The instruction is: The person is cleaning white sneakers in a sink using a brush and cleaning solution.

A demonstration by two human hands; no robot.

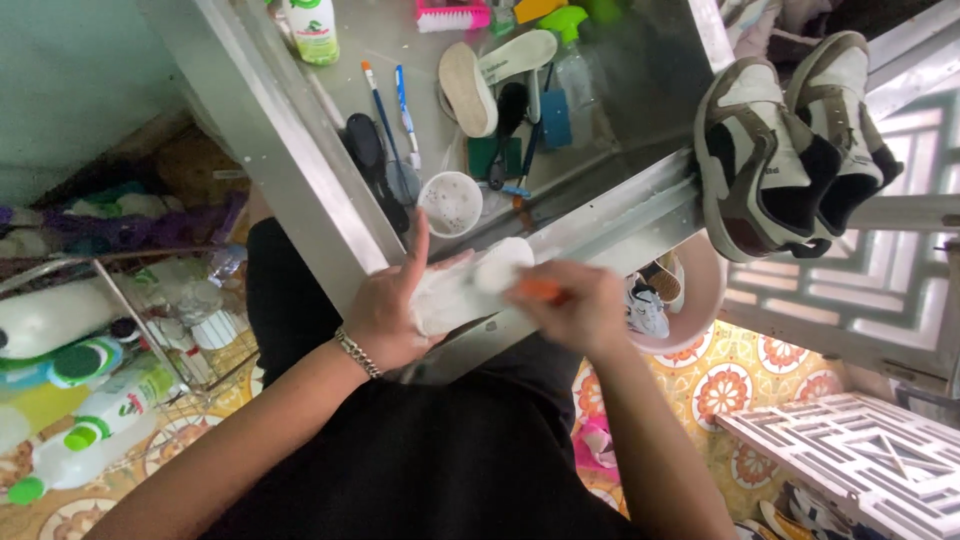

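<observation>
My left hand [392,312] grips a white shoe insole [450,290] over the near edge of a steel table [290,150], index finger pointing up, a metal bracelet on the wrist. My right hand [578,312] is closed on an orange-handled brush [540,290] whose foamy head presses on the insole. A small white cup [450,203] stands on the table just beyond my hands.
On the table lie two more insoles [470,88], thin brushes [385,115], a black brush [368,150] and a bottle [312,30]. A pair of brown-and-white sneakers [790,150] rests on the right rail. A pink basin [690,300] holds shoes below. A wire rack with bottles [90,400] stands left.
</observation>
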